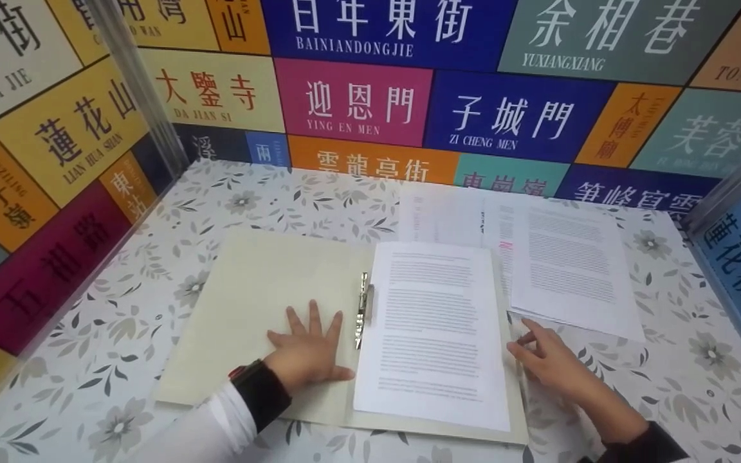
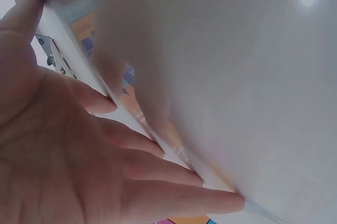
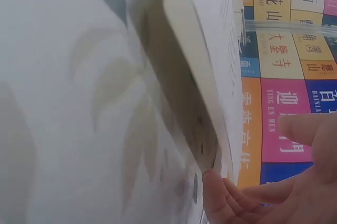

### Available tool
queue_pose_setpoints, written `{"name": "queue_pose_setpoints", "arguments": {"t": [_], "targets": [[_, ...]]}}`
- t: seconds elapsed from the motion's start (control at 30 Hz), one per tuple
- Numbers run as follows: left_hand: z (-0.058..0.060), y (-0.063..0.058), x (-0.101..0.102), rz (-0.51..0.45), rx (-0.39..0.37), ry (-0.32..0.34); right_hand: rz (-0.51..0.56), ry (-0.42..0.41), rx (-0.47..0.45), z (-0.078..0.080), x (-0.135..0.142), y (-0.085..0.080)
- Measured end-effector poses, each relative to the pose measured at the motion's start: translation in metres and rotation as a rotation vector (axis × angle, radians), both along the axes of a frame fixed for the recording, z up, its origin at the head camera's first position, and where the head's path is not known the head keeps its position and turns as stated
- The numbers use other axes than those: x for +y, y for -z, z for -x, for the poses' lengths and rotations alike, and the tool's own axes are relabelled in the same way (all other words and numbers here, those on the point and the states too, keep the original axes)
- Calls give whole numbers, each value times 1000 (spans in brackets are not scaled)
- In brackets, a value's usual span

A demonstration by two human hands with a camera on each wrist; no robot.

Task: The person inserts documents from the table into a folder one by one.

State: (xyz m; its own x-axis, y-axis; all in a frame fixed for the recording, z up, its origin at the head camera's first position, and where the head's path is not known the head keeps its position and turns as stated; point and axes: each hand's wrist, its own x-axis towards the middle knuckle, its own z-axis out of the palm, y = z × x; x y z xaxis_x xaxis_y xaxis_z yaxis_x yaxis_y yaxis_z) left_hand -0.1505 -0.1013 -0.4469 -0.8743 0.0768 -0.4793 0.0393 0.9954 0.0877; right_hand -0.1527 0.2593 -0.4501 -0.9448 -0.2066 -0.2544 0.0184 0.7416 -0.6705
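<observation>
The folder (image 1: 248, 283) under the left fingers (image 1: 314, 319) is coloured cream; beside the right fingers (image 1: 539, 331), white paper (image 1: 431, 321) is printed grey, white cloth (image 1: 640, 363) patterned with grey leaves.

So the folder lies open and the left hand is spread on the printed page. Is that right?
Not on the printed page: the head view shows the left hand spread on the bare left half of the open folder.

Room above folder (image 1: 274, 276); metal clip (image 1: 362, 308) juts beside printed sheet (image 1: 431, 334)
</observation>
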Motion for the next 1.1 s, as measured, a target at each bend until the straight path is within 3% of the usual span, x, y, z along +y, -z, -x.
{"name": "queue_pose_setpoints", "arguments": {"t": [0.23,0.4,0.7,0.9,1.1], "targets": [[0,-1,0,-4,-5,-8,-12,29,-13,16,18,-11],[1,-2,1,20,10,-6,-60,40,26,30,31,-15],[2,-5,4,40,2,-18,-141,156,37,64,72,-16],[1,-8,7,41,6,-23,-171,271,-66,88,119,-14],[1,-10,8,43,1,-18,-166,434,-179,96,148,-11]]}}
